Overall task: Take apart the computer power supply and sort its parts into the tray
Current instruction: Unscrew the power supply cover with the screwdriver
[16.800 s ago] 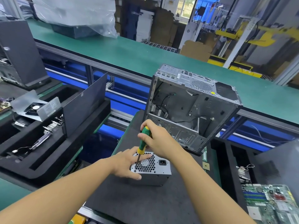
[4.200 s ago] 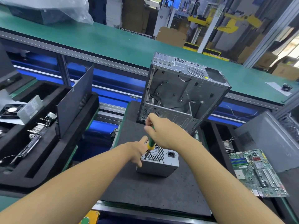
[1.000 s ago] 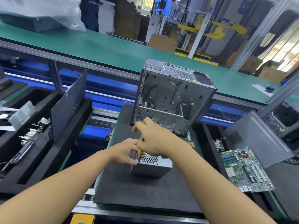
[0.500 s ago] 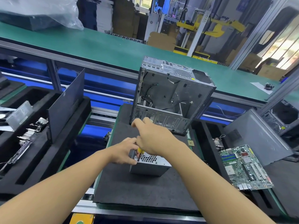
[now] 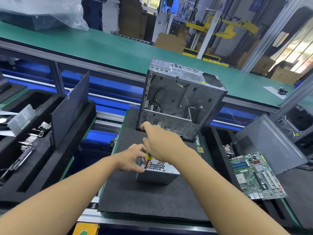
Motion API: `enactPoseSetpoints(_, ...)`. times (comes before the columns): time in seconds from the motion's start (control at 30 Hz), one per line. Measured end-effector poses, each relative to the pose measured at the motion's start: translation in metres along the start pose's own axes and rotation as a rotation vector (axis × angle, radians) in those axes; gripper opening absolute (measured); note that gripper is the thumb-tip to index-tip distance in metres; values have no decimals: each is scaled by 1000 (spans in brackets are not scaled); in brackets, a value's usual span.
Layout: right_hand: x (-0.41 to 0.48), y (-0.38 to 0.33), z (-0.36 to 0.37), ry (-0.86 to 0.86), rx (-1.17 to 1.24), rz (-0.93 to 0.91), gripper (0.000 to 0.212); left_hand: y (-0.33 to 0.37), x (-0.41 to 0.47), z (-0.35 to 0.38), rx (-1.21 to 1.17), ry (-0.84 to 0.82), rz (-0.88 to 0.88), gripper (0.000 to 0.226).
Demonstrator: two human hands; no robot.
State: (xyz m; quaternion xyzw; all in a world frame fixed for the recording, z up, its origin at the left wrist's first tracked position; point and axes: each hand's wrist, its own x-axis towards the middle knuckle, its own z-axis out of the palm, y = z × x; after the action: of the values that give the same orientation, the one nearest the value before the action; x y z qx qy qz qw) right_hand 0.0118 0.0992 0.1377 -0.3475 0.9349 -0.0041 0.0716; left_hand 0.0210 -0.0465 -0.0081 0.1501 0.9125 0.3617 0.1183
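Two hands work a screwdriver at the power supply on the black mat.

Far to the left of the left hand (image 5: 132,158), a black foam tray (image 5: 71,146) holds an upright dark side panel (image 5: 71,107) and some metal parts. The left hand curls its fingers around the top left corner of the grey power supply (image 5: 157,176), which sits on the black mat (image 5: 144,200) directly under both hands. Just right of it, the right hand (image 5: 162,145) is closed around the green and yellow screwdriver (image 5: 149,156), its shaft pointing down at that same corner beside the honeycomb grille. Beyond the right hand an emptied computer case (image 5: 177,99) stands upright on the mat's far end. Well to the right of the right hand lies a green motherboard (image 5: 255,175).
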Motion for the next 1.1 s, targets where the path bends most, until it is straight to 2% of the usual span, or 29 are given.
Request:
enactPoseSetpoints(0.17, 0, 5, -4, -89, 121, -48, 39, -1, 0, 2, -22, 43, -1, 23)
enactPoseSetpoints(0.4, -2, 2, 4, 25, -11, 2, 42, -4, 3, 5, -37, 63, -50, 43)
enactPoseSetpoints(0.53, 2, 1, 4, 65, -43, 3, 32, 1, 0, 2, -5, 51, -18, 27)
enactPoseSetpoints(0.63, 3, 3, 0, 16, 56, -29, 33, 3, -3, 2, -30, 49, 4, 15)
enactPoseSetpoints(0.77, 3, 4, -3, -27, 121, -81, 36, 2, -2, 1, -48, 65, 9, 16)
enactPoseSetpoints(0.93, 3, 6, -1, 14, 62, -49, 31, 1, -1, 1, -17, 60, -2, 15)
enactPoseSetpoints(1.1, 1, 8, -3, 9, 109, -45, 29, 4, 2, -3, 36, 25, 3, 9)
